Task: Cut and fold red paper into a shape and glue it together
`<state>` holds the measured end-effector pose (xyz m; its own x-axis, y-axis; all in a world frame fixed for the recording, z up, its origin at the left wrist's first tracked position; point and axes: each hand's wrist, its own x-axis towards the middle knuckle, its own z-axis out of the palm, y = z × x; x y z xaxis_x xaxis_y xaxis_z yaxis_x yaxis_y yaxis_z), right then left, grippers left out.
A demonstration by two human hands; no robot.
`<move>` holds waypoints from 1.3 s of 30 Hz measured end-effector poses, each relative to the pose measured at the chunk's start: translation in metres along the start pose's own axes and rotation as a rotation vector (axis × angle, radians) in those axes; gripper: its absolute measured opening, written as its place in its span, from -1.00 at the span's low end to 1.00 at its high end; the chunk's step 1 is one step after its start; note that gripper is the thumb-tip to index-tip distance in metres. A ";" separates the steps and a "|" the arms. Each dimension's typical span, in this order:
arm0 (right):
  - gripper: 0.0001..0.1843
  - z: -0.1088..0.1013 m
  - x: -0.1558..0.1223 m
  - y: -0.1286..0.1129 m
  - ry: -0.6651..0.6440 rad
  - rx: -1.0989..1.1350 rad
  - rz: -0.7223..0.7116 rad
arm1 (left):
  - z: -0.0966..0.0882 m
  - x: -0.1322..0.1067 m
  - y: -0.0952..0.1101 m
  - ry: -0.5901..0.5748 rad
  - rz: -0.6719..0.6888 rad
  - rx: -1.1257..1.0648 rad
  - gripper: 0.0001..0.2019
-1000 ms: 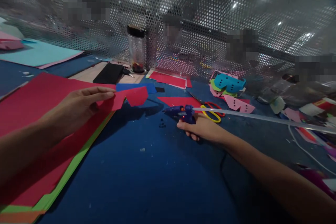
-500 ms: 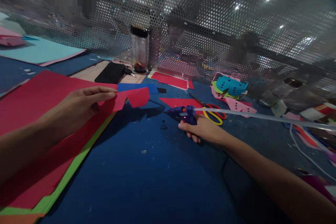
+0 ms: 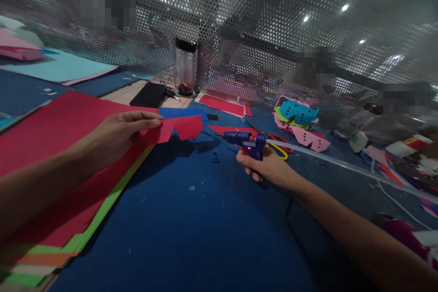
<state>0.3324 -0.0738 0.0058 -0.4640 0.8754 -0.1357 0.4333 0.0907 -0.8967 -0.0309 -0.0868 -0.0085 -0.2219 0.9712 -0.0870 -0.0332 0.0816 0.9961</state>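
Note:
Pinched in my left hand point(image 3: 126, 134) is a red paper cutout point(image 3: 186, 128) with a notched lower edge, held up over the table. My right hand point(image 3: 260, 164) is wrapped round the grip of a blue hot glue gun point(image 3: 244, 140), whose nozzle points left toward the cutout, a short gap away. A long clear glue stick point(image 3: 328, 159) sticks out of its back. Beneath the nozzle, several small black dots point(image 3: 215, 159) lie on the blue table point(image 3: 191, 228). Scissors point(image 3: 282, 148) with red and yellow handles lie partly hidden behind the glue gun.
Stacked coloured paper sheets point(image 3: 61, 146) lie under my left arm. Toward the mesh wall point(image 3: 260, 45) stand a jar point(image 3: 185, 66) and a black phone-like slab point(image 3: 148, 95). Dotted paper cutouts point(image 3: 299, 112) are piled at the back right, with paper scraps point(image 3: 386, 155) further right.
The glue gun has tilted from nose-down to nearly level, its rear end and glue stick swinging lower. The view has shifted slightly; my left hand still holds the red cutout.

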 end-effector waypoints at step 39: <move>-0.55 0.048 -0.069 -0.006 0.112 -0.169 -0.306 | 0.032 -0.030 0.006 -0.332 0.202 0.016 -0.76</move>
<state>0.3247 -0.1573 0.0002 -0.5079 0.8417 0.1833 0.4136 0.4249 -0.8052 0.0071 -0.1082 0.0009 0.1049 0.9875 0.1179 -0.0050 -0.1181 0.9930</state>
